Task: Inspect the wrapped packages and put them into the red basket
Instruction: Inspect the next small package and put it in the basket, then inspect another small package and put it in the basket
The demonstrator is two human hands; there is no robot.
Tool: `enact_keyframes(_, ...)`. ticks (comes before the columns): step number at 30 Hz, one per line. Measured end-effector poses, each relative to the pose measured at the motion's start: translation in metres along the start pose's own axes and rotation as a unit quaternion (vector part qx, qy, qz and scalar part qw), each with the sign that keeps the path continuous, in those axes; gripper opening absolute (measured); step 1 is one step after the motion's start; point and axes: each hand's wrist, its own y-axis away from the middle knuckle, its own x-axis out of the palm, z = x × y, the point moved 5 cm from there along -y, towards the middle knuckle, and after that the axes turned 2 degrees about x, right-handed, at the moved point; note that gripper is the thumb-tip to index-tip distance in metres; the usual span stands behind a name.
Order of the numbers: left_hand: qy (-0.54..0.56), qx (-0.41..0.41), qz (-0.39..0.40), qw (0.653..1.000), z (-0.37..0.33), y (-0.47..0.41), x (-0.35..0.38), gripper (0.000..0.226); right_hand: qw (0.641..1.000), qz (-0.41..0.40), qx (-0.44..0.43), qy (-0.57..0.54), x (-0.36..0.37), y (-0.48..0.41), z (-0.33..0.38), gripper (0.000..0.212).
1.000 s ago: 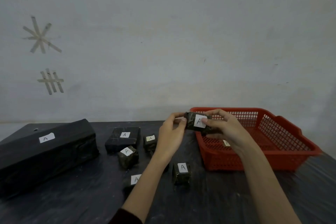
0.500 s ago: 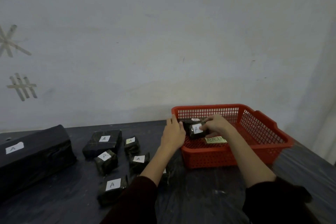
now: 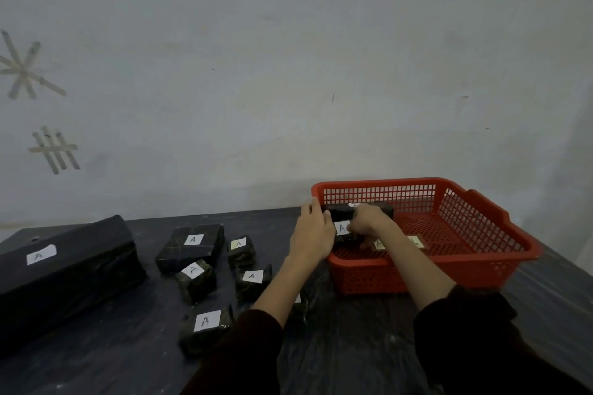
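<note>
Pkg w/ 'A' label: R hand pinches it low inside red basket, prob. for set-down. L hand beside rim, likely steadying; grip can't tell.

So the red basket sits on the right. A long dark package lies along its back wall, and a small package with a white "A" label is down in the near-left corner, gripped by the right hand. Left of the basket there are more dark wrapped ones, all labelled "A": a big long block, a flat medium package and a few small cubes.
</note>
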Motion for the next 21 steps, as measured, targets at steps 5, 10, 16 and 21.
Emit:
enact_keyframes(5,-0.006,0.002,0.033,0.999,0.001,-0.002,-0.002,0.048,0.996,-0.049,-0.034,0.071,0.000,0.006,0.005,0.057)
enact_keyframes(10,-0.036,0.002,0.050,0.998,0.019,-0.005,-0.029,0.057,0.996,-0.046,-0.034,0.073,-0.004,0.006,0.002,0.029)
enact_keyframes(16,-0.137,-0.060,0.048,0.988,0.091,-0.005,-0.092,0.060,0.995,-0.043,-0.024,0.083,-0.007,0.010,0.000,0.018)
enact_keyframes(21,-0.200,-0.089,0.150,0.964,0.131,0.012,-0.121,0.064,0.997,-0.038,-0.019,0.060,-0.008,0.011,-0.001,0.025)
